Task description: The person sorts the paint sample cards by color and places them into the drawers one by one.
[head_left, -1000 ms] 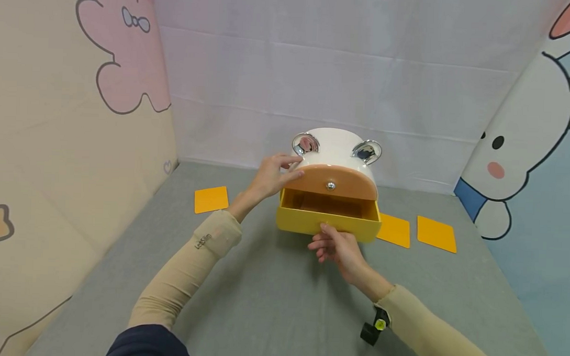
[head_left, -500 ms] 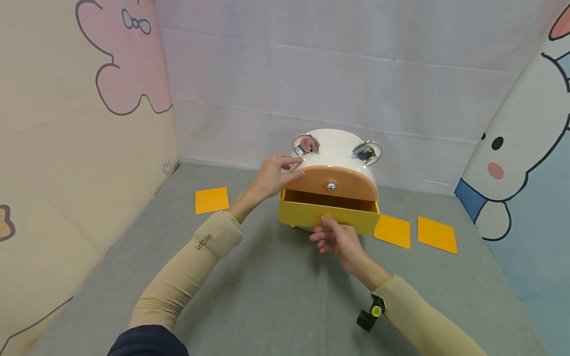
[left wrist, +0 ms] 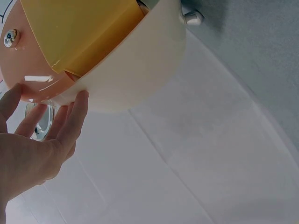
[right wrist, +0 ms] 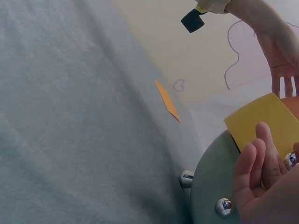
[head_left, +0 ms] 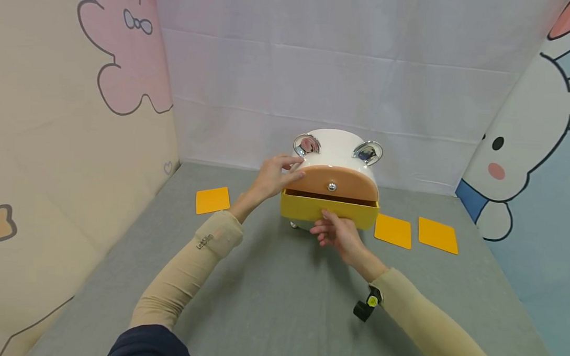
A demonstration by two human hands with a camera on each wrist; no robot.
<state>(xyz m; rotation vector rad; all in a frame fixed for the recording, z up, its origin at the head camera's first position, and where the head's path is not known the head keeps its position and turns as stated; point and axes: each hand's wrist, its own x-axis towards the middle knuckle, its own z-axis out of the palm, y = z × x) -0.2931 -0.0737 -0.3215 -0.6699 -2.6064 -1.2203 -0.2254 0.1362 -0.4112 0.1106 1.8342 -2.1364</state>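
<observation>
Yellow drawer [head_left: 303,205], inside barely visible, juts from white cabinet [head_left: 334,143], unclenched hands [head_left: 272,176] [head_left: 343,240] touching both.

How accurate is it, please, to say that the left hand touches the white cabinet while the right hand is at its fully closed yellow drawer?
The head view shows the yellow drawer partly open, not closed, jutting from the white cabinet; the left hand and right hand are as described.
</observation>
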